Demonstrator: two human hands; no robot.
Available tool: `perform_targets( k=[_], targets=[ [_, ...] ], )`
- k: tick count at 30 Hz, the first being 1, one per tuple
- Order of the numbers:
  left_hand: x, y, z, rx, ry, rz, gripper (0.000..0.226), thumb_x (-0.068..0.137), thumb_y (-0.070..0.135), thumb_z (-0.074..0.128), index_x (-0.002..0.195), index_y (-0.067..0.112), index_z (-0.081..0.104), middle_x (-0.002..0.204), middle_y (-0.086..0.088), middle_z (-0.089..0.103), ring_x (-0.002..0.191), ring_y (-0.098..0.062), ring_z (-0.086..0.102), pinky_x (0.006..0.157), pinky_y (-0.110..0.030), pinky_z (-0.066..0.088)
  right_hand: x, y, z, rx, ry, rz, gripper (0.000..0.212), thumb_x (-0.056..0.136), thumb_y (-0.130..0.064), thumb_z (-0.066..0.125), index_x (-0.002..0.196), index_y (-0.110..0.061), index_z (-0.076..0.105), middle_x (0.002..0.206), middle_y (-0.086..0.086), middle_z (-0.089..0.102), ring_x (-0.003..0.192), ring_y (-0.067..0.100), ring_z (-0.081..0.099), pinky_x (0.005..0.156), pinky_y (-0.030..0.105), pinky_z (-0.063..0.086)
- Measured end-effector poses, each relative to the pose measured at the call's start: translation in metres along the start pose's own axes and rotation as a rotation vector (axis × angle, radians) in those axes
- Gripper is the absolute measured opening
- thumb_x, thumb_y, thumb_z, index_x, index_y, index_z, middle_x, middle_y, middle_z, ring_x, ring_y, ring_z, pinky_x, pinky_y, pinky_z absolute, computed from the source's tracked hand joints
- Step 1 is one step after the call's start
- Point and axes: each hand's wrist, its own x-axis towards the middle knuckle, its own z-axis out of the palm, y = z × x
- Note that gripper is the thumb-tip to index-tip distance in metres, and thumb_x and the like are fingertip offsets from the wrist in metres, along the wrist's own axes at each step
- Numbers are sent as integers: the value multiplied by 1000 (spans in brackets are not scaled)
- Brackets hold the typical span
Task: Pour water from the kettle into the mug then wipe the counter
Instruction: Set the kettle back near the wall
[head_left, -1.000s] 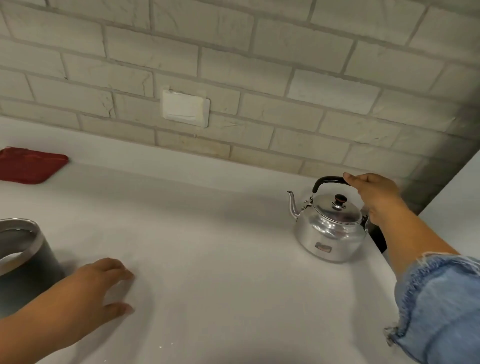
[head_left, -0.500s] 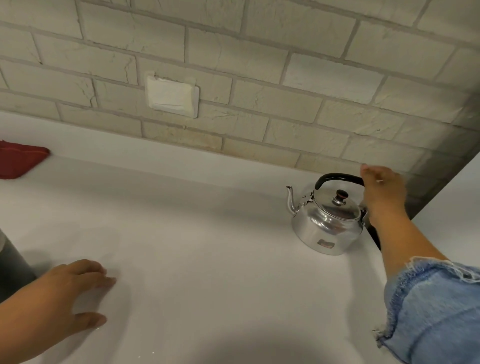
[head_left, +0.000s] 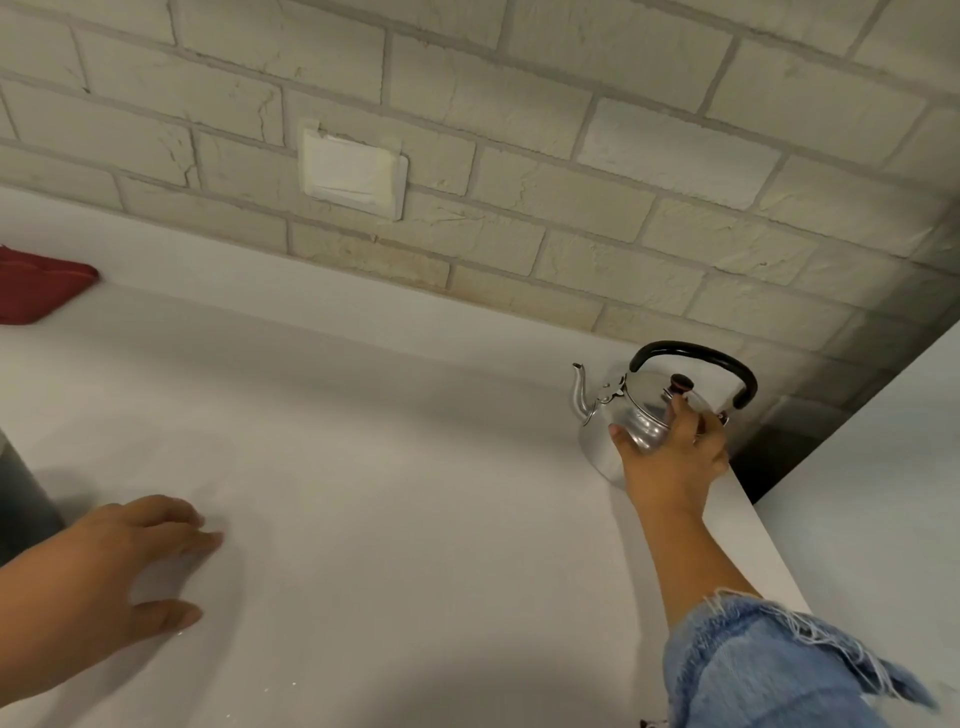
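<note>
Kettle (head_left: 636, 415) upright, right hand (head_left: 675, 457) on its body

Single head-worn wide-angle view, looking forward and down, near counter (head_left: 415, 467), facing brick wall (head_left: 519, 78).

Left edge crops red cloth (head_left: 36, 286) and dark vessel (head_left: 23, 504); right hand (head_left: 670, 457) covers kettle's (head_left: 636, 410) side.
</note>
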Motion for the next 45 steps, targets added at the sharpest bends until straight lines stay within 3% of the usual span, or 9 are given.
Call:
perform_targets(
  k=[10,17,22,26,31,34,38,42,45],
  targets=[
    [2,2,0,-2,-10,-6,76,38,69,61,108,78,33,123,49,32,71,-19,67,61,-31,49,25,-1,5,-80,-71,3,87,75,-53,68,143,-24,22,150,15,14,137,37,17,106,46,32],
    [3,-2,1,20,1,-10,78,40,70,61,115,66,40,117,46,39,72,-18,67,62,-29,49,27,0,-1,-93,-176,17,86,78,-56,61,145,-32,12,153,10,4,139,38,9,107,51,32],
    [-1,1,1,11,75,-5,65,48,71,60,105,81,30,102,36,43,79,-15,65,69,-30,52,15,-6,-19,-82,-244,80,92,76,-58,63,145,-37,7,155,4,-2,142,36,3,107,62,25],
    [-10,23,-15,-100,115,-15,61,59,54,75,99,80,36,102,36,53,87,-6,62,77,-26,49,-30,-36,-26,224,-27,-78,76,77,-36,71,140,-24,30,146,11,24,133,30,27,104,44,35],
    [-32,58,-48,-104,223,90,21,73,69,50,93,72,47,120,44,40,92,16,55,75,-13,44,-83,-92,-46,556,-278,-70,29,85,-28,66,112,-23,60,127,-2,42,122,15,44,101,28,36],
    [-48,69,-73,-117,322,109,25,73,73,38,89,63,55,116,42,47,95,18,53,71,-13,46,-108,-120,-62,625,-396,-83,6,86,-27,63,91,-25,66,114,-6,55,106,11,55,81,21,42],
    [-68,78,-109,-206,473,86,29,73,62,49,98,53,60,107,38,56,93,12,57,74,-12,47,-139,-153,-77,647,-428,-130,10,87,-24,62,79,-28,65,103,-7,60,89,0,56,74,17,41],
    [-89,69,-147,-363,604,39,19,70,45,59,85,43,70,90,32,66,85,11,61,67,0,44,-167,-179,-85,646,-366,-137,7,87,-21,62,82,-23,67,101,-9,58,81,-10,54,70,9,38],
    [-101,38,-171,-430,706,-32,13,73,44,60,83,42,69,90,29,67,82,10,61,63,-1,45,-189,-200,-86,669,-370,-104,6,87,-23,62,82,-24,67,101,-9,60,88,2,56,75,18,44]
  ],
)
